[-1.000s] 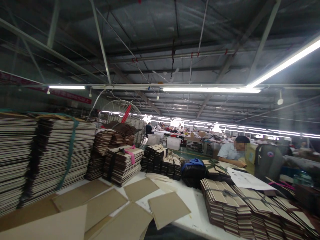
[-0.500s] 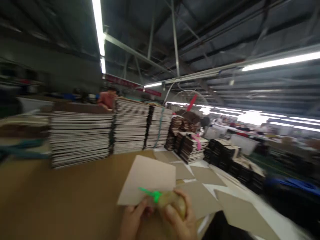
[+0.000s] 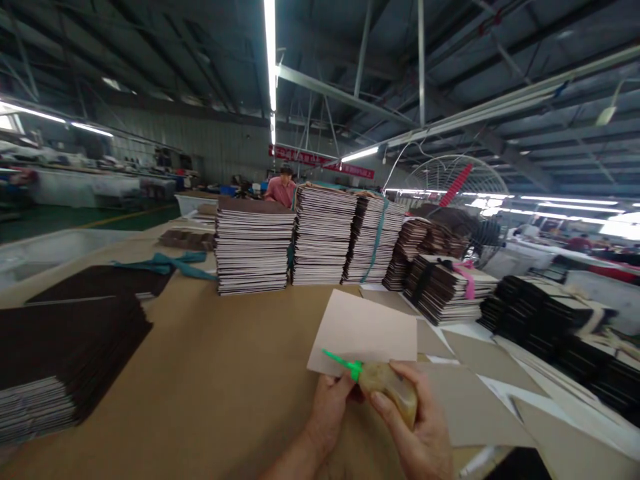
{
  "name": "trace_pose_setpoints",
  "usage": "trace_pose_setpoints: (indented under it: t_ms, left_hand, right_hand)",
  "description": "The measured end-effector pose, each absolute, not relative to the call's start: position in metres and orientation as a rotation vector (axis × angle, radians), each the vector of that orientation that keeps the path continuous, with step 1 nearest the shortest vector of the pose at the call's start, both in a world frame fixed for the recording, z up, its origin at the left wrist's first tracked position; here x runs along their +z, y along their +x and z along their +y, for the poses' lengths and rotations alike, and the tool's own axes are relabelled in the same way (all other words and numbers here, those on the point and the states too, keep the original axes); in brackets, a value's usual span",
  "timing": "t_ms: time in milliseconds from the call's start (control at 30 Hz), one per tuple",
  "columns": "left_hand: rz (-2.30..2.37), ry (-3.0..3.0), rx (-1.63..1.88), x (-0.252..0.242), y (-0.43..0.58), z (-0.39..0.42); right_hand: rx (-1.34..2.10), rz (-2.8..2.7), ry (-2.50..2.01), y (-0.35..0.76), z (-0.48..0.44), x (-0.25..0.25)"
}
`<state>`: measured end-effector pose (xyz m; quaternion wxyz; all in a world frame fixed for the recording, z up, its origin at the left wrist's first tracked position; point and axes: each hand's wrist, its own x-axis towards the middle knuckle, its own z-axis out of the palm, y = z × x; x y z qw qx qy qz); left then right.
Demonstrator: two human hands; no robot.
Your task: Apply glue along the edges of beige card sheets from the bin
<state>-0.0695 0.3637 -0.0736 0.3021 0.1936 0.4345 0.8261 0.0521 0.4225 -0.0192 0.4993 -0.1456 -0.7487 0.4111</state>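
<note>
My right hand (image 3: 420,413) is wrapped round a squeeze bottle (image 3: 387,387) holding something yellowish-brown. Its thin green nozzle (image 3: 343,362) points left and lies over the pale sheet (image 3: 367,327). This sheet is flat, light pinkish and four-cornered. My left hand (image 3: 330,403) is closed at its lower edge, thumb on the near side, and its other fingers are partly hidden behind the bottle. Under both hands spreads the brown tabletop (image 3: 235,373).
Tall stacks of dark-and-white panels (image 3: 323,233) line the table's far side. A dark stack (image 3: 65,360) stands at left, beside a teal strip (image 3: 165,263). Grey-brown sheets (image 3: 465,400) lie at right, before black bundles (image 3: 540,313). A person (image 3: 281,189) is behind the stacks.
My view has turned left, so the stacks and both hands appear further right and the dark stack at left shows. The bottle and pale sheet stay in my hands.
</note>
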Motion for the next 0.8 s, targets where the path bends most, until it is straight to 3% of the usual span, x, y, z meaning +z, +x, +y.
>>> trace_pose_setpoints:
  t_ms: [200, 433, 800]
  left_hand:
    - [0.968, 0.315, 2.279, -0.070, -0.077, 0.363]
    - [0.875, 0.130, 2.301, -0.061, -0.085, 0.357]
    - [0.958, 0.080, 2.286, -0.061, -0.089, 0.352]
  right_hand:
    - [1.107, -1.571, -0.587, 0.058, 0.407, -0.028]
    - [1.569, -0.932, -0.651, 0.089, 0.433, -0.029]
    - [1.587, -0.863, -0.594, 0.102, 0.437, -0.018]
